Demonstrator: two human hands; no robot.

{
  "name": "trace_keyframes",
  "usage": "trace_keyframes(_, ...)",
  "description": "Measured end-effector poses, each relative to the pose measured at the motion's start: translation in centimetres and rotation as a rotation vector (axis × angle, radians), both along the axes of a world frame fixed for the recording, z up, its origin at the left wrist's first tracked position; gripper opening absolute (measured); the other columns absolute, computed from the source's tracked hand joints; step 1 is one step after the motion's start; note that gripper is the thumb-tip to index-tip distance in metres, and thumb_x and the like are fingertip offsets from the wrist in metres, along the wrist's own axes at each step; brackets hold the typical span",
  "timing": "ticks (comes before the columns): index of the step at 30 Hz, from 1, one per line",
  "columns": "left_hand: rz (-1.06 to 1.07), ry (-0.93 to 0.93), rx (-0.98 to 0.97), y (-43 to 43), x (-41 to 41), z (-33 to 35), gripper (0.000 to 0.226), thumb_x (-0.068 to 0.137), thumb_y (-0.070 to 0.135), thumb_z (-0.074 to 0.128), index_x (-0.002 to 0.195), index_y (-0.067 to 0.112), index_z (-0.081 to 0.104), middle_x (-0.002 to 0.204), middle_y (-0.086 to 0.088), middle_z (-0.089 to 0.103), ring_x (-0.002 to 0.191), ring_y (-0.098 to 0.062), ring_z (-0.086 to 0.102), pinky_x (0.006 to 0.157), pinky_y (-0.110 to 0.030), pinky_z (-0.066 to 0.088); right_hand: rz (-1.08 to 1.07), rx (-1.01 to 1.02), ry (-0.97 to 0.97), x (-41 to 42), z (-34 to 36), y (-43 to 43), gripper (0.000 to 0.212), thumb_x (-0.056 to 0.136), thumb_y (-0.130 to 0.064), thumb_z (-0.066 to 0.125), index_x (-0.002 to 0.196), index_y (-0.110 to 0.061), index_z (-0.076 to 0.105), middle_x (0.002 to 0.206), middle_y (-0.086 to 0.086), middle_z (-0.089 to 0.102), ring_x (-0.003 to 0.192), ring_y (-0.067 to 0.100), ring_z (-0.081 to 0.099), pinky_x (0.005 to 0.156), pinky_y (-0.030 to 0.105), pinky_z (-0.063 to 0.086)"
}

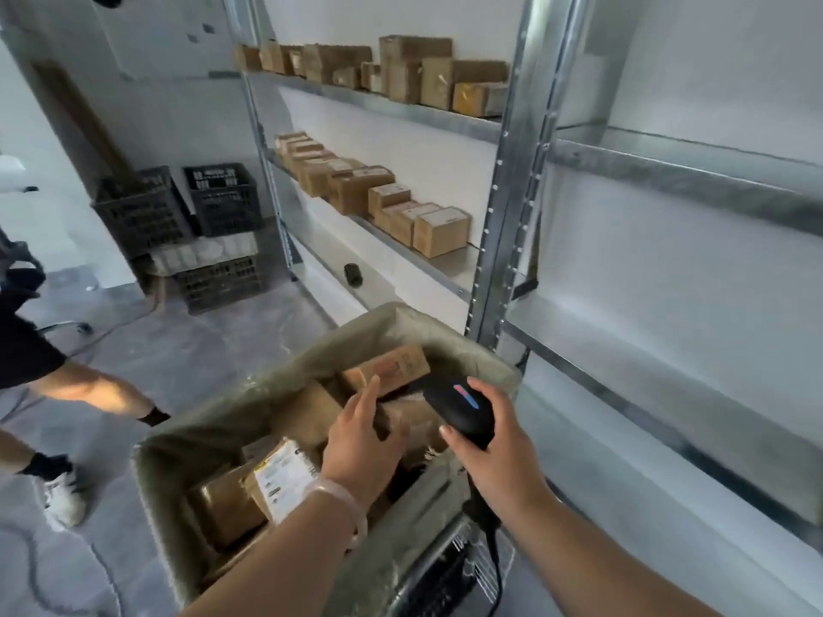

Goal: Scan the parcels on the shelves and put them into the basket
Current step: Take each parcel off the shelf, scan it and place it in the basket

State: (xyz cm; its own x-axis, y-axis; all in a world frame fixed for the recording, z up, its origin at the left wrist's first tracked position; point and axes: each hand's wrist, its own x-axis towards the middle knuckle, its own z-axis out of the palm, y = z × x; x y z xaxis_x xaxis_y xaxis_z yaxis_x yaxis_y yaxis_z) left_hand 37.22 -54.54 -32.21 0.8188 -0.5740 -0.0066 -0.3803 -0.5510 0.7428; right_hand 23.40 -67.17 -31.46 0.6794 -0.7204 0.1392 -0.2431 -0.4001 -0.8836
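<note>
A basket [187, 443] lined with a grey-green bag stands in front of me, holding several brown cardboard parcels [227, 505]. My left hand [360, 438] reaches into it and its fingers grip a small brown parcel [401, 420] near the basket's far side. My right hand [494, 452] holds a black barcode scanner [458, 405] just right of that parcel, its cable hanging down. More parcels [441, 231] stand in rows on the middle shelf and others [478, 98] on the upper shelf of the metal rack.
The metal rack's upright [512, 193] rises just behind the basket; the shelves to its right [668, 180] hold nothing visible. Dark plastic crates [222, 198] are stacked at the back left. Another person's legs [67, 394] stand at the left. A small black object [353, 274] lies on the lower shelf.
</note>
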Motion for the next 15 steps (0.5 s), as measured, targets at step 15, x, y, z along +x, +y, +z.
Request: trace_keyframes(15, -0.677, -0.213, -0.078, -15.2, -27.5, 5.0, 0.080, 0.092, 0.056, 0.056, 0.156, 0.044, 0.008, 0.165, 0.009, 0.018, 0.151, -0.017, 0.016, 0.123, -0.039, 0.020, -0.578, -0.118, -0.105, -30.8, 4.5, -3.7, 0.062, 0.082, -0.036, 0.075, 0.114, -0.070, 0.034, 0.110, -0.032, 0.057, 0.098, -0.011, 0.058, 0.075, 0.007, 0.045)
